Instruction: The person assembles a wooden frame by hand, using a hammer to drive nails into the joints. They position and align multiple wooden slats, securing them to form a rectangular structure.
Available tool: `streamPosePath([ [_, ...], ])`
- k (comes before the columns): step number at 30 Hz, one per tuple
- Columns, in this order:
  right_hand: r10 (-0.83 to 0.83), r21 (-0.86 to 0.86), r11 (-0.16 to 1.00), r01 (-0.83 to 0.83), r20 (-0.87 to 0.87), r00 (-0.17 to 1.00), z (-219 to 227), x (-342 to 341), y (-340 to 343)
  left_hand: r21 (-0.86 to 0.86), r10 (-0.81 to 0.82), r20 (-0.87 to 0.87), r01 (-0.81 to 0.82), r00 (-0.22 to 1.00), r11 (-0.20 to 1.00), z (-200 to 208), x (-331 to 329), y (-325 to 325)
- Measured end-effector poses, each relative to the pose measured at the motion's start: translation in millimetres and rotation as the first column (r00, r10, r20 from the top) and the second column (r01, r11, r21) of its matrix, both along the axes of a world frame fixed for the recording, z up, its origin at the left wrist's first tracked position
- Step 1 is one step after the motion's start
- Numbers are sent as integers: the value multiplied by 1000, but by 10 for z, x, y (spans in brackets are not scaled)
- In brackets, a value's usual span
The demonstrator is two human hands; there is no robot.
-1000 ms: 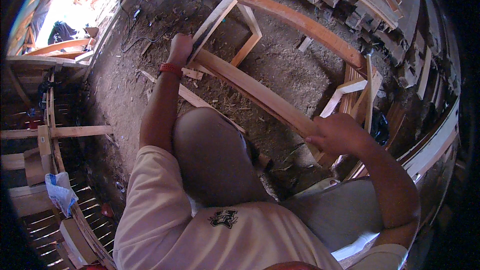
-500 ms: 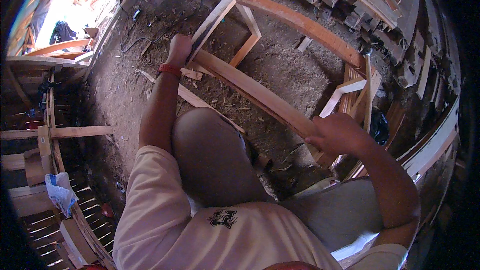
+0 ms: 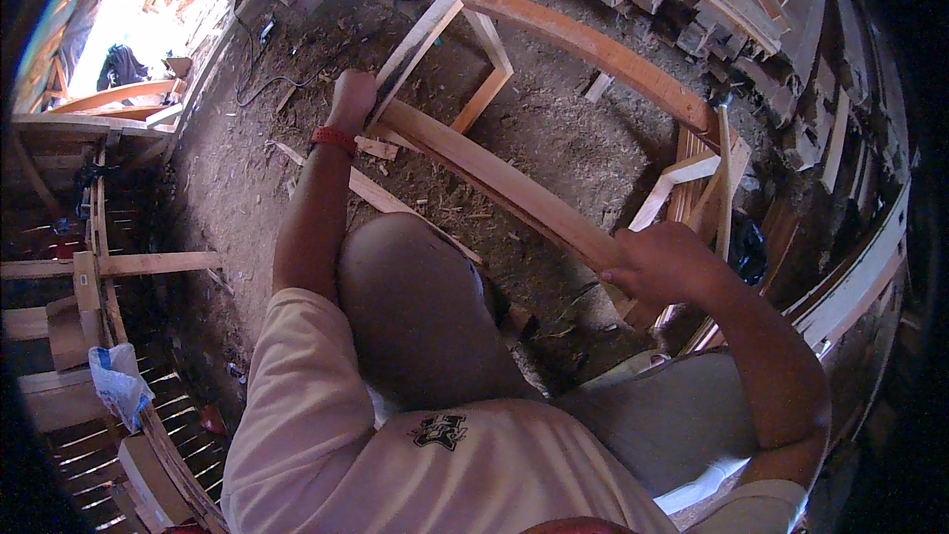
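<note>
A wooden frame stands on the dirt floor in front of me, with a pale near rail (image 3: 504,183), a reddish-brown far rail (image 3: 603,49) and legs at its corners. My left hand (image 3: 354,101) is closed around its left corner, where the near rail meets the short left side piece (image 3: 420,40). At the other end of the same rail, my right hand (image 3: 664,262) grips the wood, thumb along the near face and fingers partly hidden. Below the left hand, a thin loose strip of wood (image 3: 395,201) lies by my knee.
Stacked boards (image 3: 692,10) fill the far right. A long white-edged plank (image 3: 850,287) runs along the right side. On the left are a slatted wooden structure with a plastic bag (image 3: 121,386) on it and a bright opening. A dark cable (image 3: 259,79) and wood shavings lie on the ground.
</note>
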State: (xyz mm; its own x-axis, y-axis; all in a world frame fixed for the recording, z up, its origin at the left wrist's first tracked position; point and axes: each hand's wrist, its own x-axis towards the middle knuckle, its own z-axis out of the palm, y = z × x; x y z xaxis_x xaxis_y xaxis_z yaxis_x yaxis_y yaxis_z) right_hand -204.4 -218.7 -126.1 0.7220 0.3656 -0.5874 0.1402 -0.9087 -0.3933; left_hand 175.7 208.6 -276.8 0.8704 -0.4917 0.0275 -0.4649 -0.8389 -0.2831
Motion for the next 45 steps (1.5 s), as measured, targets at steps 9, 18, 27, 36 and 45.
streamPosePath([
  [9,20,-11,1000,-21,-17,1000,48,43,42,-11,-32,46,32,998,999,135,-7,110],
  [18,98,-13,995,-98,12,995,105,76,85,-132,99,43,-93,994,987,-164,329,537],
  [27,66,-39,997,-67,-10,998,33,-1,15,-277,61,-35,-69,997,958,-87,83,218],
  [36,86,-25,996,-86,16,996,45,43,68,50,-98,109,93,989,994,-246,339,522],
  [45,90,5,996,-91,43,995,34,75,98,47,-91,173,85,981,995,-105,331,697],
])
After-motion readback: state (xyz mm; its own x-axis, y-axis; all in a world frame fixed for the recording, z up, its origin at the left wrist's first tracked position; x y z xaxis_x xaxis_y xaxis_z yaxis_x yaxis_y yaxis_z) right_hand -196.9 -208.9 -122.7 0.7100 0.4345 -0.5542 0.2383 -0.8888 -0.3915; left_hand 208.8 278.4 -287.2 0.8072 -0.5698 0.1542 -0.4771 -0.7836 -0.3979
